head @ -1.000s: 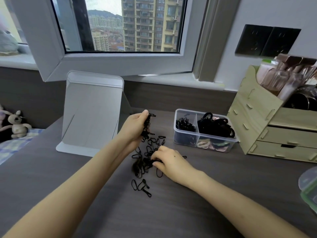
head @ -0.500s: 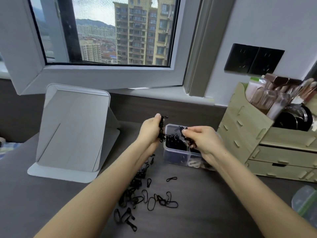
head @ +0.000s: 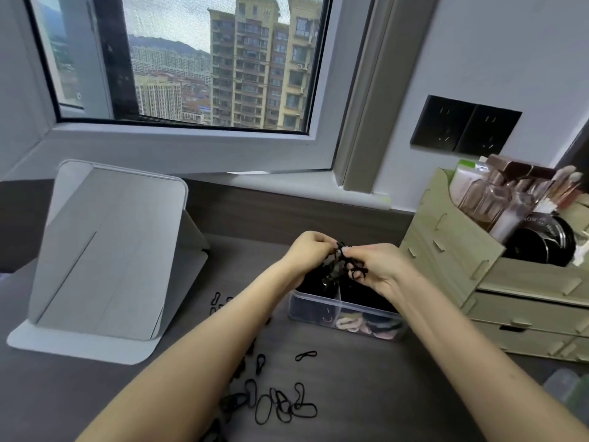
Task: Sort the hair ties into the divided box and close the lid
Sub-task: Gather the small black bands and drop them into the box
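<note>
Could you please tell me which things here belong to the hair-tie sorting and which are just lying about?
For the job: bunch of hair ties, pinched by left hand and right hand; loose hair ties on the desk; divided box.
Lying about: grey folding stand; wooden organizer with cosmetics; wall sockets.

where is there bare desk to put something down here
Bare desk lies between the grey stand and the clear box, and in front of the stand at near left. Crowded: loose hair ties by the left forearm, and the wooden organiser with a lid at right.
</note>
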Action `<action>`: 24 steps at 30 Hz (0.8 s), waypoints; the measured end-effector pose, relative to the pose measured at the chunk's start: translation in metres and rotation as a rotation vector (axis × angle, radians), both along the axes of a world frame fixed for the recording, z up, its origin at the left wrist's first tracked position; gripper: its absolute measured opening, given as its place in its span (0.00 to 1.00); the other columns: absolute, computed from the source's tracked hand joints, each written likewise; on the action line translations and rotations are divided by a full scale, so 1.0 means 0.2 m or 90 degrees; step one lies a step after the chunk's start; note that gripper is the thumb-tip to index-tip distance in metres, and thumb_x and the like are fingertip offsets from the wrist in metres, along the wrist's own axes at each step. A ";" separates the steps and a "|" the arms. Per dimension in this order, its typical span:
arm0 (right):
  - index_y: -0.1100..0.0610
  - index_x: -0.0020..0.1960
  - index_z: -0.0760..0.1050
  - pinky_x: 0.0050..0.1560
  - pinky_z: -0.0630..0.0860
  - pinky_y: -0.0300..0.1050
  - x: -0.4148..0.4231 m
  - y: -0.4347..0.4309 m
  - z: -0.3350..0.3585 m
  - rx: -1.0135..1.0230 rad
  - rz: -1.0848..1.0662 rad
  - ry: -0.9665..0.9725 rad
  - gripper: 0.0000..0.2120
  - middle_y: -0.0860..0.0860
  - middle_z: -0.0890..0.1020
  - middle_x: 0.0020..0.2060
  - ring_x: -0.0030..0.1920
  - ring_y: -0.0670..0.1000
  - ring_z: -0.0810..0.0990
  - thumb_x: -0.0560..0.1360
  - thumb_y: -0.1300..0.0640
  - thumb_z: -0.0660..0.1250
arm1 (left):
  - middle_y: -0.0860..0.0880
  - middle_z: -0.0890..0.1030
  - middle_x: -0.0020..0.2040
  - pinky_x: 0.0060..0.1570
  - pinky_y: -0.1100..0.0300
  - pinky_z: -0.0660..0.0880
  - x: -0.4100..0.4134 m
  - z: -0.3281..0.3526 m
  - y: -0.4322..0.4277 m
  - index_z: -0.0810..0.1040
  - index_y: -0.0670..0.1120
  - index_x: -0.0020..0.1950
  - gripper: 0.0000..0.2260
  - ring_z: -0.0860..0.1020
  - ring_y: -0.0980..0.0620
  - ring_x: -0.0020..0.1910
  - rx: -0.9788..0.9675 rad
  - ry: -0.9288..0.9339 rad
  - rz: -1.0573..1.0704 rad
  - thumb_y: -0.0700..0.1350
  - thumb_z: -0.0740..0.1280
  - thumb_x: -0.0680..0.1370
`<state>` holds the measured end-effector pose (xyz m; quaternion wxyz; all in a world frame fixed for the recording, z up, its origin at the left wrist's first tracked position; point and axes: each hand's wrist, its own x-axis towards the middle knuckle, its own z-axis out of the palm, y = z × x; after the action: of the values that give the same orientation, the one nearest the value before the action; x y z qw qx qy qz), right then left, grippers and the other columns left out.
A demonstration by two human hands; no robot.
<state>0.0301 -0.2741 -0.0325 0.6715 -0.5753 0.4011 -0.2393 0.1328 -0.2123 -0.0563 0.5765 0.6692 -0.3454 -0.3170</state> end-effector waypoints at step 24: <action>0.65 0.44 0.77 0.30 0.81 0.41 0.06 -0.06 0.17 -0.251 0.222 0.261 0.05 0.59 0.78 0.34 0.28 0.50 0.80 0.76 0.65 0.64 | 0.45 0.81 0.58 0.55 0.60 0.70 0.12 0.07 0.08 0.81 0.45 0.55 0.18 0.76 0.49 0.58 0.129 -0.347 0.009 0.34 0.55 0.74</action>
<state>0.0419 -0.2854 0.0013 0.4831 -0.7904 0.3696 -0.0730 0.1559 -0.1970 -0.0419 0.3948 0.7863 -0.4495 -0.1541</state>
